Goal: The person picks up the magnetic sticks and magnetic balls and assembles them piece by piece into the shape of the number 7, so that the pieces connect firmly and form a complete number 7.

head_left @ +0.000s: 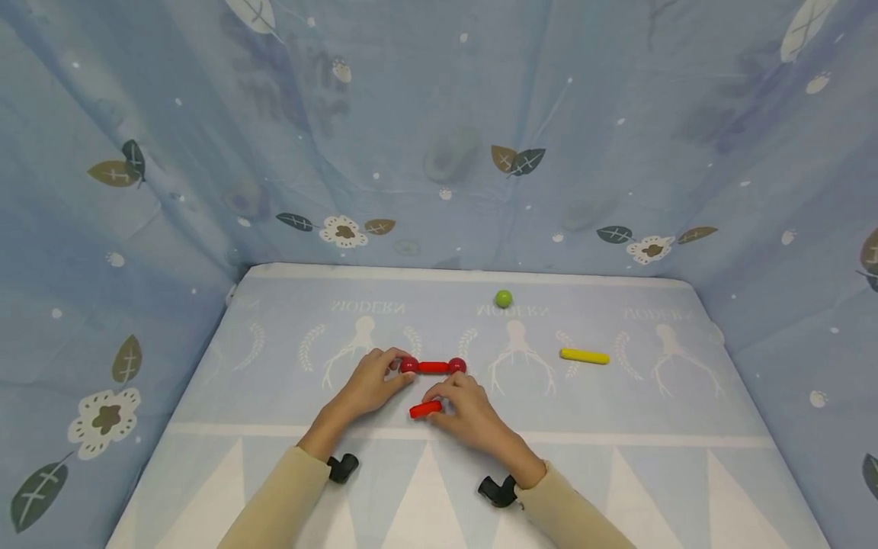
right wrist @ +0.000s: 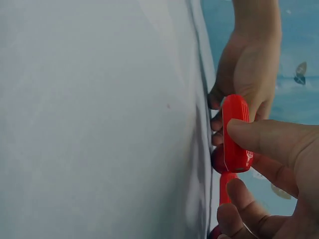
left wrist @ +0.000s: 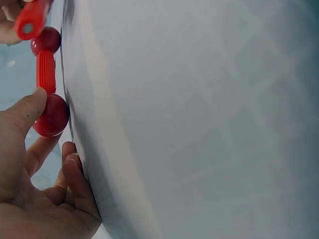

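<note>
On the table lies a red rod (head_left: 433,367) with a dark red ball at each end. The left ball (head_left: 409,365) is pinched between the thumb and fingers of my left hand (head_left: 370,387). The other ball (head_left: 457,366) sits at the rod's right end, just beyond my right fingertips. My right hand (head_left: 469,412) holds a second red rod (head_left: 425,409) between thumb and fingers, nearer to me than the joined pieces. In the left wrist view the held rod (left wrist: 31,21) shows a round hole in its end.
A yellow rod (head_left: 584,356) lies on the table to the right. Farther back is a green ball (head_left: 504,298). A patterned cloth covers the table (head_left: 686,412), and a blue curtain (head_left: 439,114) hangs behind it and along both sides.
</note>
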`<state>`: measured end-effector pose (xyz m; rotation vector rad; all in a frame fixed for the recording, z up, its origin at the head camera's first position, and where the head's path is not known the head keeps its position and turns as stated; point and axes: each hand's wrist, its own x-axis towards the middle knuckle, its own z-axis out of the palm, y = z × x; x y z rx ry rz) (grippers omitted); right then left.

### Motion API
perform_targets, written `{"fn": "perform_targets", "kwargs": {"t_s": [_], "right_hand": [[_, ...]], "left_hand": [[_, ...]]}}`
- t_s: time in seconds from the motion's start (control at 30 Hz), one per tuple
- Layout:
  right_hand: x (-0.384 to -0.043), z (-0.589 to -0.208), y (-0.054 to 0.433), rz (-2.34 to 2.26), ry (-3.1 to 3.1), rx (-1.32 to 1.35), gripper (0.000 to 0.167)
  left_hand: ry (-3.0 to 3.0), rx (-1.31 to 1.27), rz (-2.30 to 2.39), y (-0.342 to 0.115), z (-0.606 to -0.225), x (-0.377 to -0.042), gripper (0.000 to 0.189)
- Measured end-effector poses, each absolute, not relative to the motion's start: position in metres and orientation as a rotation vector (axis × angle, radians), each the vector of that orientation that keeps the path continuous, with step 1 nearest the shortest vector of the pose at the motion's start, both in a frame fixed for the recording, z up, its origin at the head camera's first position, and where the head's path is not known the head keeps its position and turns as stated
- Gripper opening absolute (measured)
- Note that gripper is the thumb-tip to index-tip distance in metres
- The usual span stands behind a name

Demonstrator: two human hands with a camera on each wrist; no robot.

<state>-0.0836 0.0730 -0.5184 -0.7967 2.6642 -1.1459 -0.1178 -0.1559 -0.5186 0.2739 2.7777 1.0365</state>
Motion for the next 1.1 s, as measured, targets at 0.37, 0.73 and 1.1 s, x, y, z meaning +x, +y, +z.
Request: {"fn": "perform_targets", "kwargs": {"t_s": [0.37,0.73,1.1], "right_hand": [[-0.084,-0.519,0.068,-1.079,2.641,-0.762,0.016],[-0.081,-0.520,0.071,-1.078,2.641,-0.760,0.018],[-0.078,-0.513,0.099,-1.252,2.624,-0.669,0.022]], "left_hand": [[2.775,0.304,1.054,-0.156,-0.515,-0.120,0.037],[2.767,0.289,1.054,-0.157,-0.517,-0.119,0.037],[2.760,0.271,1.065,-0.156,-0.519,-0.118,0.034]]}}
